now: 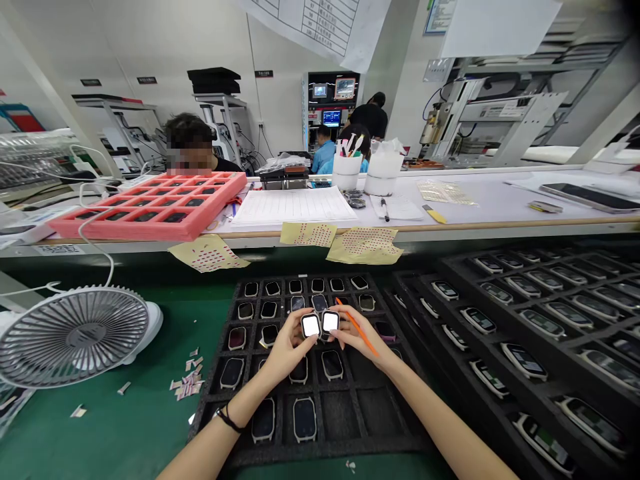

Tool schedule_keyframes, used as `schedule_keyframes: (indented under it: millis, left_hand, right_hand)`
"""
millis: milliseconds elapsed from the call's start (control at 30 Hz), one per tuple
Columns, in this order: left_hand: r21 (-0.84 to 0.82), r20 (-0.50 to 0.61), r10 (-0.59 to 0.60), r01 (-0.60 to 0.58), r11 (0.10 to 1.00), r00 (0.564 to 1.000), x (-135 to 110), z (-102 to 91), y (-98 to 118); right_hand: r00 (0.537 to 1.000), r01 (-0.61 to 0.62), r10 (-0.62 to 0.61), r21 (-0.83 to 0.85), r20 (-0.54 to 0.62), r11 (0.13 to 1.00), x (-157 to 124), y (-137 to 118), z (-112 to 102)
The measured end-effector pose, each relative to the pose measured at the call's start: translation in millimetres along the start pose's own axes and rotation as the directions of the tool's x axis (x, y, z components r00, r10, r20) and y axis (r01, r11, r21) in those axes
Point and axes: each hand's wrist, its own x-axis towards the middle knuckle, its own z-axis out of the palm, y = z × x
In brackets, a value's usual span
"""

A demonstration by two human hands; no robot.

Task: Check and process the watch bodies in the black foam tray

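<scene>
My left hand [289, 341] grips a smartwatch case [311, 325] whose screen glows white. Beside it, my right hand [356, 328] holds a second watch case [330, 321], also lit white, with fingers closed round its edge. The two cases are side by side, nearly touching. A thin orange stick [357, 327] lies across my right hand, its tip pointing up and away. Under both hands is a black foam tray [340, 410] divided into compartments, many holding dark-screened watch cases [305, 419]. My forearms and hands hide part of its middle.
Stacked black trays [500, 363] of watch cases stand at the right. A white fan [83, 337] is at the left, near small paper scraps [189, 381] on the green mat [145, 427]. A raised shelf [430, 230] behind carries a pink foam tray [193, 230]. People sit beyond.
</scene>
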Motion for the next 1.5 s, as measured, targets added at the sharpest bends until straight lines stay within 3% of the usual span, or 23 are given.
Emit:
schedule_keyframes:
  millis: [433,767,1067,1333,1500]
  left_hand:
    - [-0.002,-0.058,-0.098,0.098,0.995,0.994,0.0,2.4,11.2]
    - [0.033,-0.018,-0.089,0.090,0.995,0.996,0.9,-0.5,4.8]
    - [-0.064,0.064,-0.054,0.058,0.996,0.997,1.3,-0.2,-1.0]
    - [-0.029,0.018,-0.027,0.028,0.999,0.999,1.6,0.7,-1.8]
    - [0.020,-0.024,-0.062,0.062,0.998,0.998,1.4,-0.3,1.6]
  right_hand:
    - [0.982,-0.073,0.064,-0.045,-0.179,0.996,0.3,0.3,-2.1]
    - [0.989,-0.041,0.035,-0.038,-0.142,0.998,0.1,-5.2,0.1]
    - [0.998,0.028,-0.029,-0.025,-0.054,0.999,-0.2,-1.0,-2.6]
    - [1.000,0.004,-0.005,-0.033,-0.029,0.999,-0.3,0.4,-1.4]
    - [0.994,-0.019,0.013,-0.051,-0.106,0.999,-1.3,-3.1,0.3]
